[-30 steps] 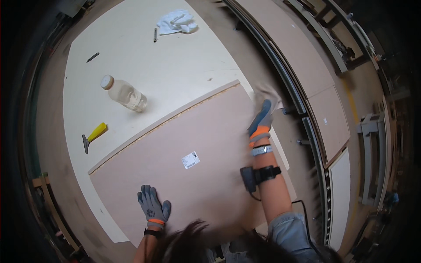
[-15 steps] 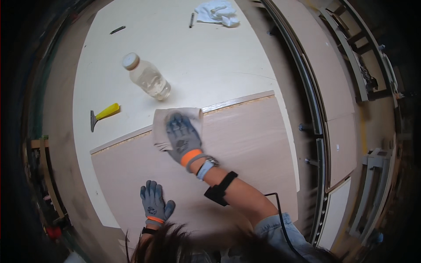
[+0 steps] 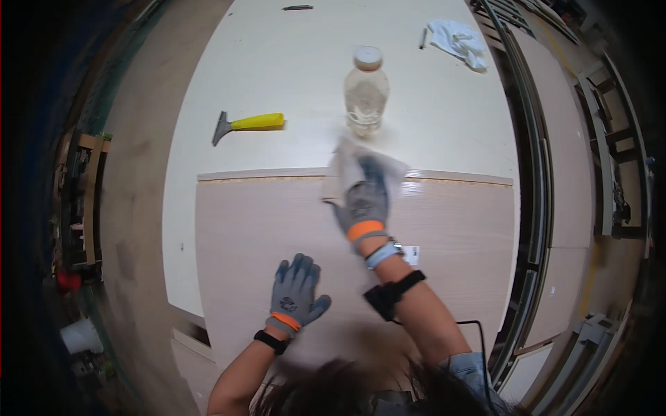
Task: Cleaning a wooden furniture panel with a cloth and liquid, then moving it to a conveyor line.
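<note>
My right hand (image 3: 366,201), in a grey work glove with an orange cuff, presses a pale beige cloth (image 3: 338,182) onto the far edge of a light wood-grain panel (image 3: 444,222). Motion blurs its fingers and the cloth. My left hand (image 3: 297,290), gloved alike, lies flat on the panel with fingers spread, holding nothing. Just beyond the cloth stands a clear plastic bottle (image 3: 366,100) with a white cap and some clear liquid. A scraper (image 3: 257,123) with a yellow handle lies to the left of the bottle. A small white label (image 3: 411,255) shows beside my right wrist.
The panel lies on a white worktable (image 3: 312,69). Toward its far side are a crumpled white cloth (image 3: 458,43), a pen (image 3: 423,38) and a dark slim tool (image 3: 298,7). More panels (image 3: 565,187) lie along the right, past a dark metal rail (image 3: 538,173).
The whole view has turned, so the table sits straighter. My right hand and the cloth have slid slightly rightward along the panel's far edge. My left hand stays flat on the panel.
</note>
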`<state>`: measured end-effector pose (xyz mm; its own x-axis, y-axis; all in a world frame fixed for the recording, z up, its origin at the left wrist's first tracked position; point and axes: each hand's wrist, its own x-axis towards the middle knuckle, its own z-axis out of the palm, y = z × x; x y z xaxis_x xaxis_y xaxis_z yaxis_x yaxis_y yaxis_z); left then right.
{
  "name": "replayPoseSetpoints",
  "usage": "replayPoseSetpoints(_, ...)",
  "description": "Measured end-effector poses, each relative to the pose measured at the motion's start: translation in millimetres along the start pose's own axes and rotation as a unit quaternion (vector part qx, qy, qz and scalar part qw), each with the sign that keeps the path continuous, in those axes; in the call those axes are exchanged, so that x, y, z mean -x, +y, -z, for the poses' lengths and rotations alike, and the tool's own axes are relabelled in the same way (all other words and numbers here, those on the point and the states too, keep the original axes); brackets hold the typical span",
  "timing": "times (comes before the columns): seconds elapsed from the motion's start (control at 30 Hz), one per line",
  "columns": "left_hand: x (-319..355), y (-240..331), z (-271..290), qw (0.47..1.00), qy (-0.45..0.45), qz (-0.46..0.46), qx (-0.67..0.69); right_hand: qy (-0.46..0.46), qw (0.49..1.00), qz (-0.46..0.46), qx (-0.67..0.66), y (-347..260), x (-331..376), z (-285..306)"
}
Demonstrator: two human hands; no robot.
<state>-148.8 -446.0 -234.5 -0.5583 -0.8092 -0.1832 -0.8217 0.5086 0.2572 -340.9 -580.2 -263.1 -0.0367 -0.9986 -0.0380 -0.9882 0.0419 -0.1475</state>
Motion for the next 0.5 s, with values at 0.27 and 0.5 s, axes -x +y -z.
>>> replayPoseSetpoints(0.27,-37.6,-84.8,47.8,0.992,0.051,-0.001,0.117,0.036,0.998,0.001,-0.056,9.2,-0.3,-21.5)
replayPoseSetpoints(0.5,-156.6,-212.0,77.9,0.977,0.163,0.115,-0.071,0.014,0.954,-0.289,0.076,13.2,-3.5,0.6)
